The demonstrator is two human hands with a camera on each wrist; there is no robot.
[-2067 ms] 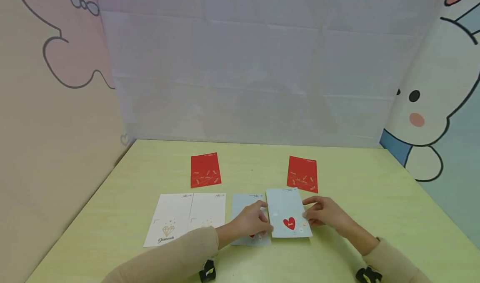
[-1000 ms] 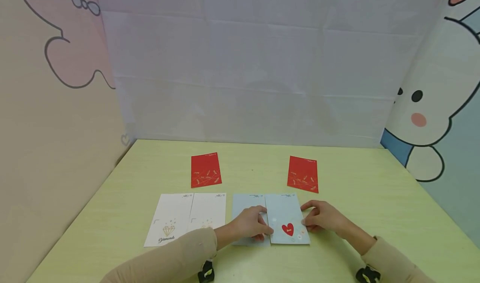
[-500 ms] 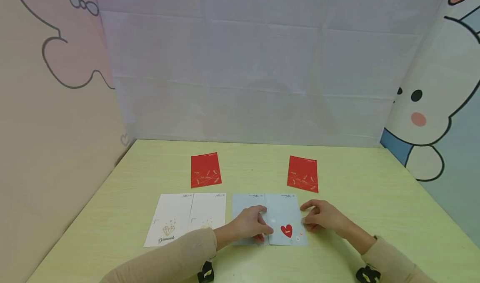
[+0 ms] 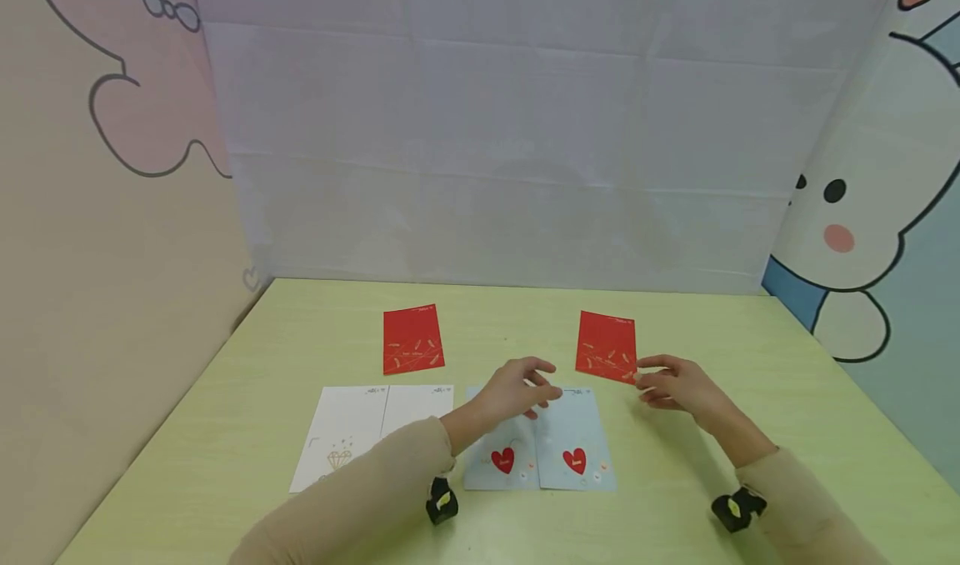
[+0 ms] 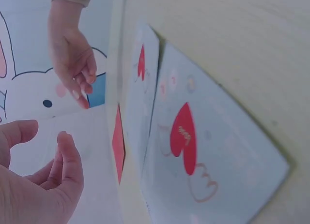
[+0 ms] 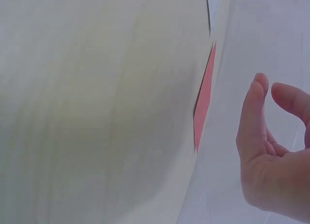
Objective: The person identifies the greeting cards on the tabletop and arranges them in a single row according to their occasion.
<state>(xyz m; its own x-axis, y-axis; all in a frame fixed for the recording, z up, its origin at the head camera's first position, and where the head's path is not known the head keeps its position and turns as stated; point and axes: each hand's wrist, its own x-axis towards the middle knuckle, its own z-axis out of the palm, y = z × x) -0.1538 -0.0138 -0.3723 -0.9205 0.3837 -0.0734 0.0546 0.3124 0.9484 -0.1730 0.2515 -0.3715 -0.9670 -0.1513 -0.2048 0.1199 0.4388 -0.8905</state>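
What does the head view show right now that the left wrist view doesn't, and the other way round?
Only the head view: two white cards side by side, partly covered by the left sleeve; a second red card; and the pink wall drawing.

Only the left wrist view: pale outlines flanking the nearer red heart, too small to make out from the head.

Both: two blue cards with red hearts, one red card, part of the white character drawing, the left hand and the right hand, neither holding anything.
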